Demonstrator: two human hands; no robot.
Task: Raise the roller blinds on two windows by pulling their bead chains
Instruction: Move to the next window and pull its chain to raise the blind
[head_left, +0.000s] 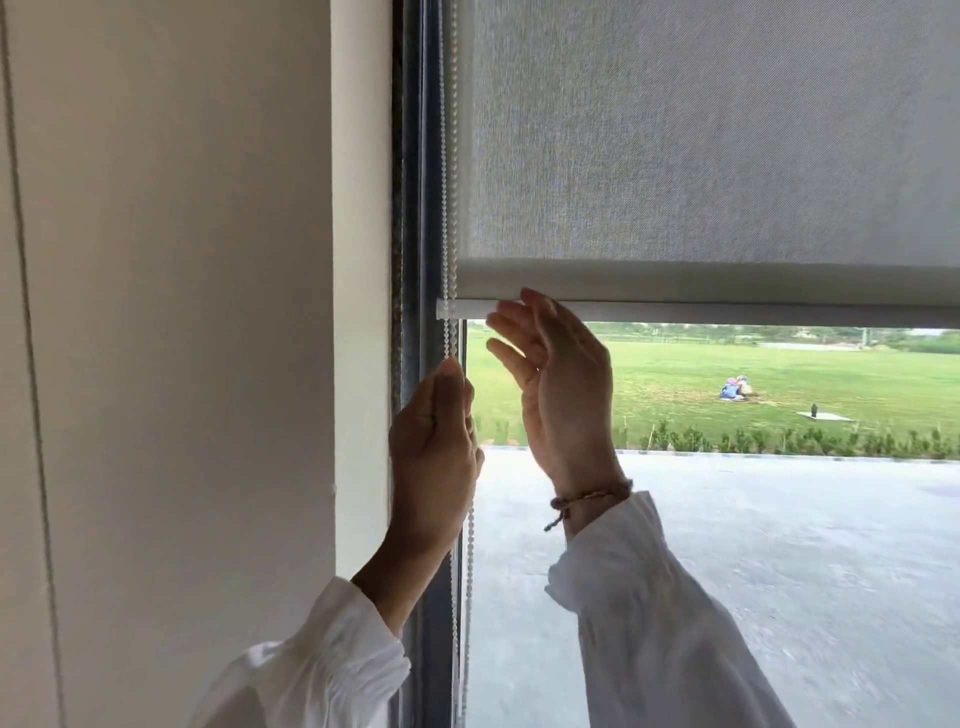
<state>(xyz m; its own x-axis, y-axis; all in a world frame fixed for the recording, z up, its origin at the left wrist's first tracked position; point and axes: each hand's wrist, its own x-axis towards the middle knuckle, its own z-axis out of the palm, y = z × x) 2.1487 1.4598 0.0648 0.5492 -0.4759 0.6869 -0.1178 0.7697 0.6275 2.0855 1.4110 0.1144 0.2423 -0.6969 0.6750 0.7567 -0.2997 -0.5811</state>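
A cream wall (171, 312) fills the left side of the view, ending at a dark window frame (413, 208). Beyond the glass lie a pale paved yard (779, 545), a low hedge (779, 441) and a green field (727, 374) (small figures sit far out on the grass, too small to make out).

The grey blind (701, 135) covers the upper part of the window. Its bottom bar (727, 312) runs level, left to right, with its long axis horizontal, and the lower part of the glass is uncovered.

The chain (448, 156), a doubled string of white beads, hangs straight down between the frame and the blind's left edge, long axis vertical, and continues below the hands to the bottom of the view.

The left hand (434, 457) is raised beside the frame, its grip pinching the chain between thumb and fingertips, just under the bar's left end.

The right hand (561, 384) is held up just beside it, grip spread and holding nothing, fingertips (530, 299) at the bar's lower edge; whether they touch it I cannot tell. A cord bracelet (587, 500) circles that wrist. Both arms wear white sleeves (665, 623).
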